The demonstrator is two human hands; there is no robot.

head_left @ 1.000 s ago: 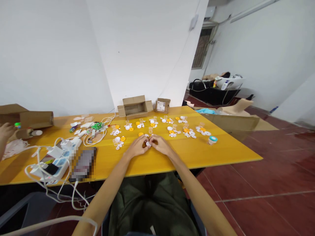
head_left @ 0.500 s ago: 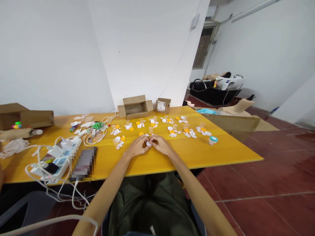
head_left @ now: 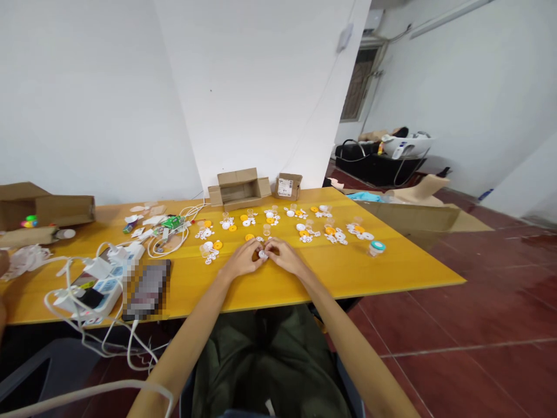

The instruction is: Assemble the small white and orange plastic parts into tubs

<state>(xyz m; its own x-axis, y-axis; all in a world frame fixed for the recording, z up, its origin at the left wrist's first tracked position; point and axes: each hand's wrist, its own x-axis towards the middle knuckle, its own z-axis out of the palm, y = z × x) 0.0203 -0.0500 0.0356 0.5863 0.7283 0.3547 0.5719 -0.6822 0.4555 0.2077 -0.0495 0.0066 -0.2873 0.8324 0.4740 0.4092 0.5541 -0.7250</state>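
Observation:
Both hands meet near the front middle of the yellow table around a small white round plastic part [head_left: 262, 254]. My left hand [head_left: 242, 259] has its fingers curled and closed on the part's left side. From the other side, my right hand [head_left: 282, 254] pinches it with bent fingers. The part's details are too small to make out. Just beyond the hands stands a clear plastic cup [head_left: 267, 230], with an orange disc [head_left: 249, 237] near it. A clear jar with a teal lid [head_left: 378, 247] is off to the right.
Several groups of white and orange plastic pieces [head_left: 334, 234] with clear cups spread across the table [head_left: 369, 273]. Cardboard boxes [head_left: 243, 191] stand by the wall. On the left are a phone [head_left: 148, 289], a power strip [head_left: 114, 284], cables, and another person's hand [head_left: 4, 262] by a plastic bag [head_left: 28, 259].
My hands and the white part stay almost in place. At the left edge, part of another person's hand has come into view beside the plastic bag.

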